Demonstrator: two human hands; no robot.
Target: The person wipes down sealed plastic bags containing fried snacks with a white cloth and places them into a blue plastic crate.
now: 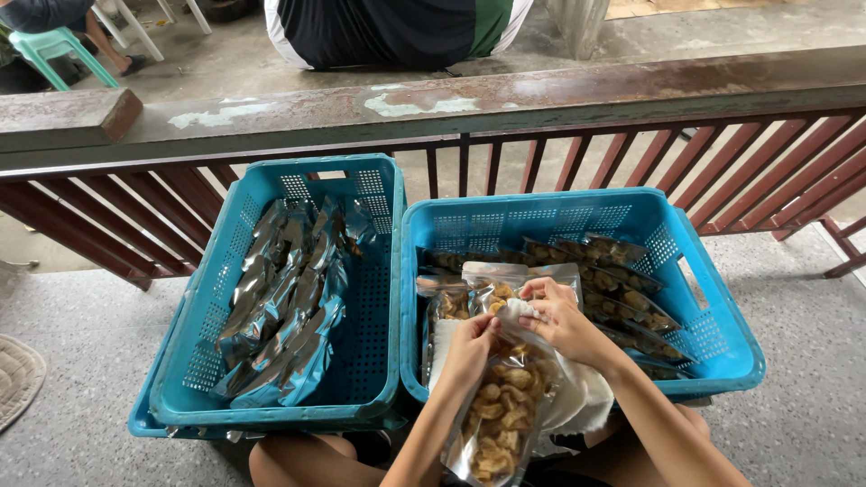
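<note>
Snack pouch: a clear-fronted pouch [496, 410] filled with golden fried pieces is held upright over the person's lap, in front of the right crate.
Left hand: the left hand [469, 347] is closed on the upper edge of the snack pouch, fingers curled over the top.
Right hand: the right hand [561, 320] is closed on a white cloth [577, 397], which is pressed against the top of the pouch; the rest of the cloth hangs over the lap.
Right crate: a blue plastic crate [713, 298] is set on the floor, touching the left crate, and is stocked with similar pouches, clear sides up.
Left crate: a second blue crate [225, 271] is loaded with silver-backed pouches [289, 307] stacked in overlapping rows along its left half.
Risk, grip: the pouch is held by its top edge only; it is judged that it could slip or tip if either grip is loosened, and the contents could be crushed.
Risk, seal: whether the top is sealed cannot be told; if open, pieces could be spilled onto the lap.
Risk, cloth: the loose cloth could be caught between pouch and crate rim.
Surroundings: a red-brown railing [541, 162] is fixed just behind the crates; another person [397, 27] is seated beyond it, and a green stool [54, 45] stands far left.
Obstruction: the pouches standing at the near wall of the right crate crowd the space just beyond the hands.
</note>
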